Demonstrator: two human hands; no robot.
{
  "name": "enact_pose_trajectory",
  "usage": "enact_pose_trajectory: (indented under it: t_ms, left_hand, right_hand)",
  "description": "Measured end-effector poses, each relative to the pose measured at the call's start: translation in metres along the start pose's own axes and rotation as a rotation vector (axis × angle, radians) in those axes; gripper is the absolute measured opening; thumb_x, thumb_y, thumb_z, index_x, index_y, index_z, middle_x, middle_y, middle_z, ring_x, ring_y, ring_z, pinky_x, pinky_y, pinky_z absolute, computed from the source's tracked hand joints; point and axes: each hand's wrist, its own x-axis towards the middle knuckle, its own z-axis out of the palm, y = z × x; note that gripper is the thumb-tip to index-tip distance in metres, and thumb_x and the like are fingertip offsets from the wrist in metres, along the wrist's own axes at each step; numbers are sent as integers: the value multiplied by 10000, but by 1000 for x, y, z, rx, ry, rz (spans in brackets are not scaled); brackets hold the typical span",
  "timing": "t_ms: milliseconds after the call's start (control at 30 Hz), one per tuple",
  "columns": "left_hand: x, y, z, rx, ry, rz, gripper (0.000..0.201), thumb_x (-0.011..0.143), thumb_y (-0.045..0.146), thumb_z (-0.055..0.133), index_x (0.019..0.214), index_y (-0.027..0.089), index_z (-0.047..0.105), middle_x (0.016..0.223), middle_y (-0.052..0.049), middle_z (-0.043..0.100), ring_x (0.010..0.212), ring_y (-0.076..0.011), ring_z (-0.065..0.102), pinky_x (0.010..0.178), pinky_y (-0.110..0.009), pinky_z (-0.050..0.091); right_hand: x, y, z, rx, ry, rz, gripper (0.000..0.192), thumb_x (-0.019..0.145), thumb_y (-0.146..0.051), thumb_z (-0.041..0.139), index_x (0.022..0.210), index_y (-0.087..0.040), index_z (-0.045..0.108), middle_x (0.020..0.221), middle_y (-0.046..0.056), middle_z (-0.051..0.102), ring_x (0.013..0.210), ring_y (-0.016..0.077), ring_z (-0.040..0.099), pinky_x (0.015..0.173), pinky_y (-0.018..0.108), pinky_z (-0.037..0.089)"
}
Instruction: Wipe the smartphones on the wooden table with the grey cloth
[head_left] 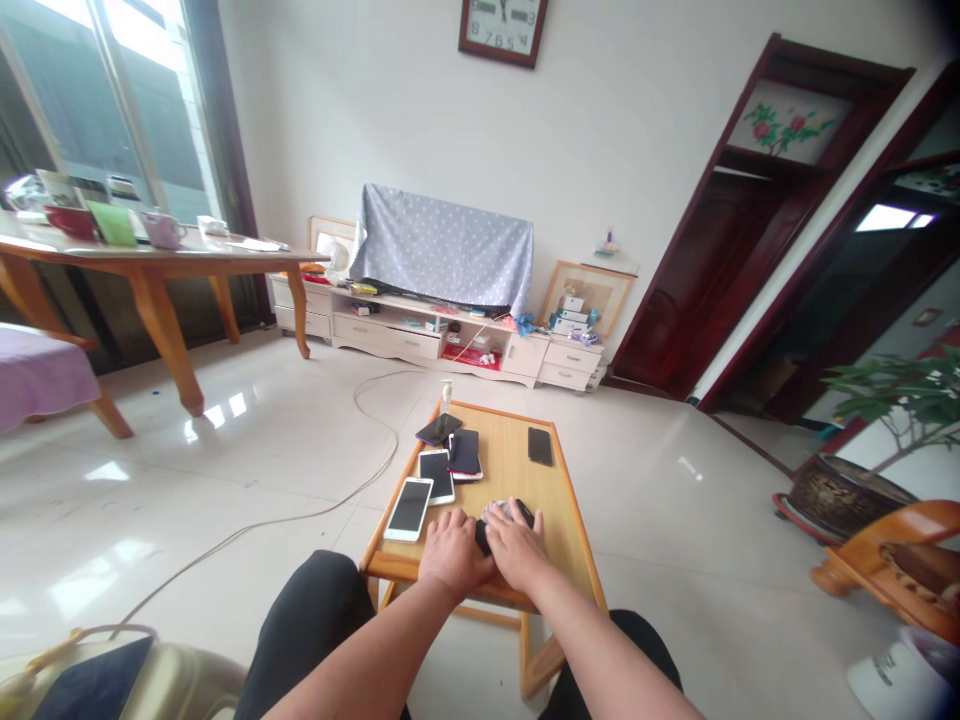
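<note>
Knees in dark trousers fill the bottom of the frame, either side of the low wooden table [570, 520]; the person sits close so both forearms can rest at its near edge.

Fingers first. Right hand [516, 546] lies flat over a dark phone [517, 516], fingers spread and only lightly curled, pressing down rather than gripping. Left hand [452, 548] sits just beside it, fingers bent, tips at the phone's left end. Cannot tell whether either hand has closed around the phone; most of it is hidden under the palms. Both hands meet just below frame centre, likely to steady the phone against the tabletop.

Outward: white phone [409, 508] lies face-up at the table's left edge, just beside the left hand. Above it a second white phone [436, 475], then a dark-cased phone [465, 452] overlapping it, and another dark one [439, 429] at a tilt. One black phone [540, 446] lies apart, upper right of the tabletop. Small bottle [447, 395] stands at the far edge.

Cable [360, 490] trails over the floor tiles, left of the table.
</note>
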Motion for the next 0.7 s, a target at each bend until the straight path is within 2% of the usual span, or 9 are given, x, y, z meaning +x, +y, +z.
enact_pose_trajectory:
  t_ms: [67, 167, 333, 400, 467, 567, 633, 700]
  left_hand:
    - [0, -1, 1, -4, 5, 4, 368, 815, 458, 536, 1092, 243, 644, 1168, -119, 585, 1138, -312, 498, 970, -439, 353]
    - [0, -2, 2, 0, 6, 3, 364, 813, 426, 533, 1101, 232, 641, 1168, -125, 583, 1133, -309, 497, 966, -438, 353]
    - [0, -1, 1, -1, 2, -1, 443, 780, 531, 571, 1097, 231, 648, 1178, -129, 585, 1165, -329, 482, 978, -443, 352]
    - [0, 0, 1, 0, 8, -5, 490, 761, 578, 582, 1104, 234, 648, 1181, -130, 586, 1179, -338, 474, 992, -451, 345]
    - [0, 0, 1, 0, 14, -7, 512, 741, 591, 598, 1106, 237, 649, 1179, -129, 588, 1185, -343, 471, 1002, -458, 338]
    - [0, 0, 2, 0, 21, 0, 519, 729, 591, 606, 1103, 233, 649, 1170, -130, 587, 1177, -344, 472, 995, -459, 340]
    - [0, 0, 3, 4, 25, 7, 494, 750, 574, 585, 1102, 231, 647, 1166, -129, 586, 1160, -336, 478, 986, -455, 345]
    - [1, 0, 3, 9, 25, 10, 442, 788, 532, 548, 1097, 232, 646, 1164, -125, 585, 1142, -321, 489, 974, -447, 352]
  right_hand:
    - [-7, -9, 5, 31, -15, -108, 492, 1037, -388, 205, 1478, -398, 422, 1568, -42, 388, 1515, 253, 160, 1154, 668, -68]
    - [-23, -13, 3, 44, -41, -154, 492, 1035, -381, 218, 1495, -400, 393, 1560, -44, 403, 1513, 267, 168, 1152, 674, -67]
    - [-45, 9, -9, 21, -82, -195, 492, 1040, -373, 195, 1448, -406, 469, 1547, -54, 423, 1515, 245, 168, 1177, 631, -46]
    - [-46, 20, -12, -2, -63, -133, 489, 1040, -384, 200, 1419, -407, 508, 1545, -53, 426, 1518, 245, 158, 1179, 626, -36]
    - [-44, 26, -12, -29, 3, -8, 485, 1039, -389, 211, 1418, -400, 514, 1549, -49, 420, 1521, 257, 141, 1174, 640, -30]
    - [-39, 22, -5, -26, 96, 167, 493, 1039, -391, 211, 1452, -371, 479, 1566, -29, 390, 1522, 284, 123, 1158, 679, -4]
    - [-40, 13, 1, 10, 80, 108, 495, 1041, -398, 203, 1454, -372, 476, 1569, -23, 385, 1520, 279, 142, 1164, 670, 10]
    - [-41, 5, 4, 45, 32, -54, 494, 1045, -401, 191, 1449, -390, 476, 1557, -32, 407, 1515, 249, 173, 1181, 636, 3]
